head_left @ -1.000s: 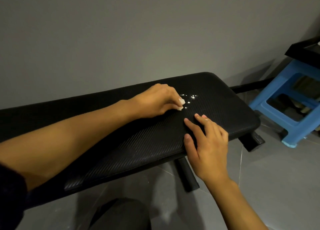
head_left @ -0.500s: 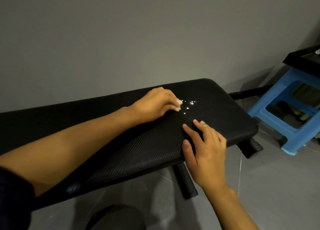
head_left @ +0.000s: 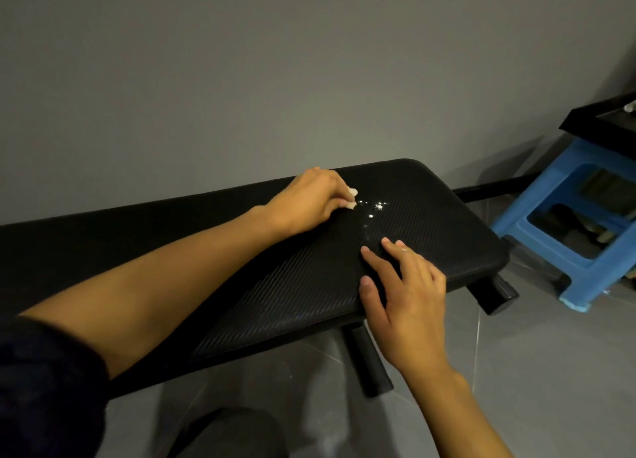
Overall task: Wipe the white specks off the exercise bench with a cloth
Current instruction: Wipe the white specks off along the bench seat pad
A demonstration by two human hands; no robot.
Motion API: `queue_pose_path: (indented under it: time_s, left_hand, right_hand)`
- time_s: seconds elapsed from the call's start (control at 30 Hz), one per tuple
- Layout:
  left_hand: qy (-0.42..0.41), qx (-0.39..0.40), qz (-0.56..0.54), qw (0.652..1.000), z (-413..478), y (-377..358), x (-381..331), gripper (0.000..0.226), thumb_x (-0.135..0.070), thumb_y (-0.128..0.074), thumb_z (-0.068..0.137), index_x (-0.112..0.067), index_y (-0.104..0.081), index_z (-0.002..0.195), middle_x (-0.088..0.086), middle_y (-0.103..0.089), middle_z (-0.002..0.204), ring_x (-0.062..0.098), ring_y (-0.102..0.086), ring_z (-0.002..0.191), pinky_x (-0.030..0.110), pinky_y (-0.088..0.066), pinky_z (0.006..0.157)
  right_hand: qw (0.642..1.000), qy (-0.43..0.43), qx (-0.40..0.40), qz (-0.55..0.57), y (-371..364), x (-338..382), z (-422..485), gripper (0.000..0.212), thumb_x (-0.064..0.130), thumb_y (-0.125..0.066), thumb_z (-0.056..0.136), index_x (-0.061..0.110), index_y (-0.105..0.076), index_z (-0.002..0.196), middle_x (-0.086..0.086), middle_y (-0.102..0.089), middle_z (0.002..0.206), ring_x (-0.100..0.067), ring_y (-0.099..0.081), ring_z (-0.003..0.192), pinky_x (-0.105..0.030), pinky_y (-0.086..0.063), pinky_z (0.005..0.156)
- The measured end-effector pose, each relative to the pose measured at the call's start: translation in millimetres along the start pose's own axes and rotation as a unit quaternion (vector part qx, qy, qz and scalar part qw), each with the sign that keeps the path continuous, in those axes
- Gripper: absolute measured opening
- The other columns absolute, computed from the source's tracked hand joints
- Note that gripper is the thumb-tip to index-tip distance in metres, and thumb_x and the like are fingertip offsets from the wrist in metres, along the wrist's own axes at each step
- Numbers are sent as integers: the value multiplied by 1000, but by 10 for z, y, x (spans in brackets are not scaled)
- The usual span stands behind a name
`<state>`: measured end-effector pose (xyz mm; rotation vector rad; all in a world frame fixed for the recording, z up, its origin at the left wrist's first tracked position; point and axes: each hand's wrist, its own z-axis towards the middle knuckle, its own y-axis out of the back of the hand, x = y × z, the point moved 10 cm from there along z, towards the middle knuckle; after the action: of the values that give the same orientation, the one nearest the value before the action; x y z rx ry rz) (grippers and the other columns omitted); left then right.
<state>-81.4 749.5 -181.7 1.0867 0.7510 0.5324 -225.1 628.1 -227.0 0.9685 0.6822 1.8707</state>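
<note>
Near the far end of the black padded exercise bench [head_left: 430, 223] with its ribbed cover lies a scatter of small white specks [head_left: 373, 209]. Just beside them, the left hand [head_left: 306, 201] curls its fingers, pinching a small white wad of cloth [head_left: 352, 193] against the bench. At the bench's near edge the right hand [head_left: 409, 295] rests flat, fingers spread. Beyond the bench's end stands a blue plastic stool [head_left: 599, 153].

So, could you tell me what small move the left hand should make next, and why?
Probably slide the left hand rightward, dragging the cloth over the white specks: they lie just beyond the cloth on the bench, unwiped, while the right hand rests flat.
</note>
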Motion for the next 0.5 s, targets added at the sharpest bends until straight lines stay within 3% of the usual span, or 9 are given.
queue_pose_path:
  time_s: [0.07, 0.17, 0.27, 0.43, 0.5]
  left_hand:
    - [-7, 3, 3, 1000, -25, -20, -48, 25, -26, -62, 98, -24, -72, 120, -4, -65, 128, 6, -55, 116, 29, -41, 107]
    - [-74, 36, -29, 996, -260, -61, -361, 26, -30, -61, 98, -28, -72, 122, -10, -65, 131, -6, -49, 113, 15, -37, 101]
    - [-98, 63, -16, 993, -382, -128, -402, 31, -35, -55, 100, -32, -67, 129, -11, -60, 135, 3, -50, 112, 18, -40, 96]
    - [-11, 2, 27, 1000, -145, -103, -201, 28, -26, -58, 100, -25, -69, 126, -1, -60, 129, 14, -52, 111, 31, -45, 98]
    - [-42, -4, 10, 999, -193, -105, -352, 25, -26, -60, 100, -24, -72, 122, -1, -64, 123, 13, -54, 108, 27, -43, 97]
  right_hand:
    - [1000, 0, 3, 3, 7, 1, -1, 44, 43, -43, 99, 25, -62, 135, -3, -53, 144, -21, -42, 141, -43, -32, 111]
    - [1000, 3, 4, 2, 7, -8, -7, 44, 43, -43, 100, 23, -62, 134, -4, -54, 144, -21, -42, 141, -43, -32, 112]
    - [1000, 3, 4, 4, -1, -6, -5, 44, 43, -43, 100, 23, -62, 134, -5, -53, 145, -22, -42, 142, -45, -32, 112]
    - [1000, 0, 13, 11, -5, -11, 0, 45, 45, -42, 100, 25, -62, 135, -4, -51, 146, -21, -40, 143, -44, -29, 115]
    - [999, 8, 16, 33, 2, -25, -13, 45, 47, -43, 100, 25, -62, 134, -3, -50, 147, -19, -38, 144, -43, -28, 116]
